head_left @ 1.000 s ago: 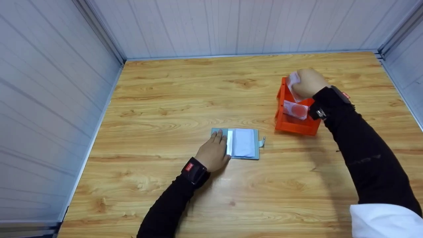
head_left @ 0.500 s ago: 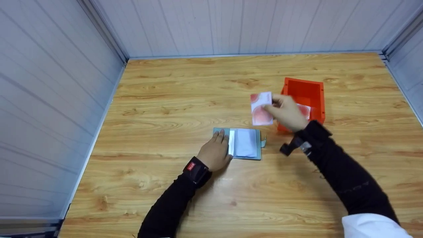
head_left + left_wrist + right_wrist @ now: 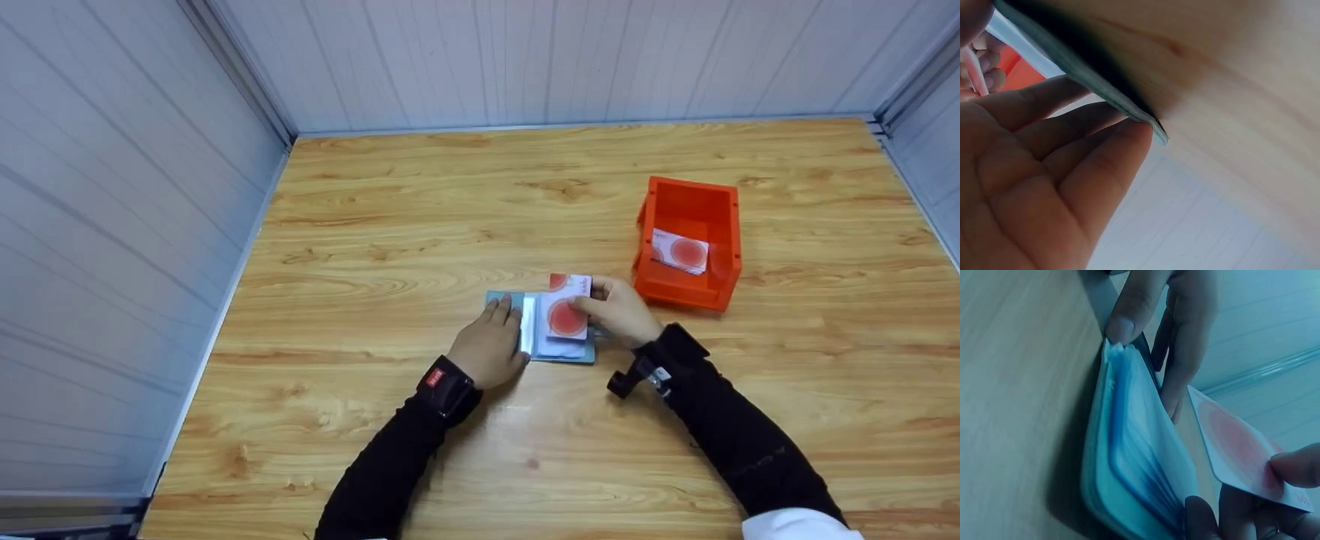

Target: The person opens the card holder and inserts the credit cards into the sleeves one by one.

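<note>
A light-blue card holder (image 3: 589, 352) lies opened on the table, its clear sleeves (image 3: 1145, 422) stacked on the right side. My left hand (image 3: 489, 346) rests on its left cover with fingers extended, the thumb at the lower edge by the fold. In the left wrist view, the straight fingers (image 3: 1100, 169) lie against the cover's edge (image 3: 1081, 70). My right hand (image 3: 621, 309) pinches a white card with red circles (image 3: 568, 319) between thumb and fingers, over the right-hand sleeves. The right wrist view has this card (image 3: 1235, 444) tilted and raised beside the sleeves.
An orange bin (image 3: 686, 292) stands to the right, beyond my right hand, with several similar cards (image 3: 681, 251) lying in it. Pale panel walls (image 3: 480, 60) border the wooden table (image 3: 390, 225) at the back and sides.
My right hand has lifted the card out of the orange bin and carried it left and nearer, over the card holder. The left hand stays on the cover.
</note>
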Motion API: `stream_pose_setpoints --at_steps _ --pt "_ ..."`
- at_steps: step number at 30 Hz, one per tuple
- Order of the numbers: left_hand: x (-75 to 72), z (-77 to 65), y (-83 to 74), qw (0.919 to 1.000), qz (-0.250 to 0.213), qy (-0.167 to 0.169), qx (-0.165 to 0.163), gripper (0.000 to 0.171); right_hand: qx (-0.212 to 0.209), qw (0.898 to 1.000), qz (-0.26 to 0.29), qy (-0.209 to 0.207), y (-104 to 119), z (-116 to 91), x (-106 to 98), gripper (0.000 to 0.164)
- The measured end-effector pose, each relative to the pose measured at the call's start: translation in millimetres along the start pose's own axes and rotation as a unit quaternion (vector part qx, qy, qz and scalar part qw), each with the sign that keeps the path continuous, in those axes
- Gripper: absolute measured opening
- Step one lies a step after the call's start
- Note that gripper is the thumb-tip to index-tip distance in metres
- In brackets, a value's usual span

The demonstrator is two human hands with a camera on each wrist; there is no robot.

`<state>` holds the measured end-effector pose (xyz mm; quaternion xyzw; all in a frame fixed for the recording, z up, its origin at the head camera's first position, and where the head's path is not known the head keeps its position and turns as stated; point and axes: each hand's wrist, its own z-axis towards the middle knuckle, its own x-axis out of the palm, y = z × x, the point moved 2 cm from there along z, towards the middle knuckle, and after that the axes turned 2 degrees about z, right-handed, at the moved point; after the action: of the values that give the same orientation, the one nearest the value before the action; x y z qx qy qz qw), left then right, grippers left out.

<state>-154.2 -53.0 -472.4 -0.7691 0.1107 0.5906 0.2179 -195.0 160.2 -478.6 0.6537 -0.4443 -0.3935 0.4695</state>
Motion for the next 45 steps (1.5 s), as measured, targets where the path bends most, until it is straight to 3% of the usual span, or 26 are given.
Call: stream_pose_setpoints --at_steps 4,8,10,13,16,18,25,29,33,36,43,45 --pt "-5.0 1.0 0.5 0.9996 -0.025 -0.012 -0.011 0.065 -0.003 0.999 -0.042 0.004 -2 0 0 0.039" --pt "-14.1 6.8 -1.2 0.9923 -0.113 -0.044 -0.024 0.057 -0.004 0.998 -0.058 0.013 -4 0 -1 0.039" --pt "-18.1 12.0 -3.6 0.9807 -0.187 -0.054 -0.021 0.058 -0.006 0.998 -0.053 0.018 -5 0 -1 0.039" --pt "-21.0 21.5 -8.7 0.9519 -0.301 -0.055 -0.008 0.060 -0.010 0.999 -0.045 0.021 -7 0 -1 0.039" --pt "-21.3 29.5 -13.8 0.9312 -0.361 -0.052 0.004 0.059 -0.020 0.999 -0.039 0.023 -7 -1 0 0.039" --pt "-21.7 32.6 -16.6 0.9302 -0.362 -0.059 0.011 0.055 -0.024 0.998 -0.045 0.021 -6 -2 1 0.038" --pt "-25.7 31.7 -18.5 0.9403 -0.328 -0.090 0.020 0.045 -0.019 0.997 -0.073 0.029 -3 -3 -1 0.034" --pt "-28.9 28.9 -12.2 0.9425 -0.319 -0.097 0.013 0.046 -0.040 0.990 -0.132 0.037 2 -6 -5 0.025" --pt "-31.3 27.0 -2.5 0.9438 -0.314 -0.101 -0.009 0.048 -0.083 0.970 -0.223 0.047 7 -13 -9 0.022" --pt "-31.6 26.9 4.1 0.9434 -0.316 -0.097 -0.026 0.048 -0.112 0.946 -0.298 0.065 10 -20 -12 0.023" --pt "-27.1 27.7 13.7 0.9437 -0.315 -0.083 -0.058 0.046 -0.168 0.858 -0.471 0.117 11 -37 -12 0.034" --pt "-25.6 28.5 15.0 0.9468 -0.305 -0.081 -0.065 0.045 -0.174 0.840 -0.499 0.123 12 -40 -10 0.037"
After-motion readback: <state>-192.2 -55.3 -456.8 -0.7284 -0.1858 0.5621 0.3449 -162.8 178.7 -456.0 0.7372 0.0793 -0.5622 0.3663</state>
